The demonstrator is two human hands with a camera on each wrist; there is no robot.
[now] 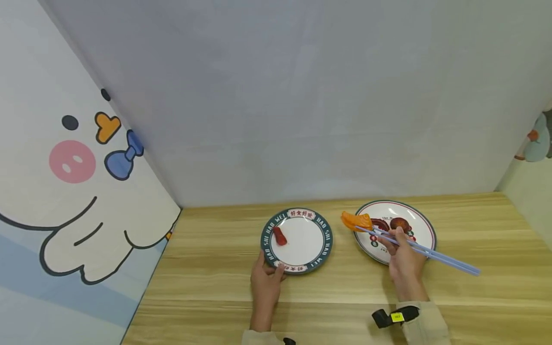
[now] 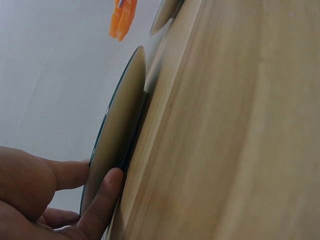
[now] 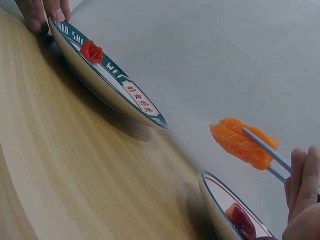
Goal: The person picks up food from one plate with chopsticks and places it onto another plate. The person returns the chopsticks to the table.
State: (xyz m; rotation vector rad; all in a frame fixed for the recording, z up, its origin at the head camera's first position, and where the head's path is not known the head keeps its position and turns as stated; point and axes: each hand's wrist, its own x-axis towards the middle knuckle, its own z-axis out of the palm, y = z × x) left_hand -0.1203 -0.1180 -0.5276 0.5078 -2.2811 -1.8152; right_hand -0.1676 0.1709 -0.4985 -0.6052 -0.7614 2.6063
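My left hand (image 1: 265, 282) pinches the near-left rim of a green-rimmed plate (image 1: 327, 239), thumb on top and fingers at the side and underneath. On that plate lies a small red food piece (image 1: 280, 236). With my right hand (image 1: 407, 261) I hold a pair of light blue chopsticks (image 1: 448, 259). Their tips clasp an orange salmon slice (image 3: 242, 142), raised in the air by the left edge of a second plate (image 1: 424, 232). This white plate carries a dark red piece (image 1: 379, 224) and a brown round piece (image 1: 400, 224), partly covered by chopsticks and hand.
Both plates stand on a wood-grain table (image 1: 207, 278), near its back edge. A pale grey curtain-like backdrop (image 1: 302, 120) rises behind them. At the left is a panel with a cartoon print (image 1: 71, 160). A strap with a black device (image 1: 394, 316) sits on the right wrist.
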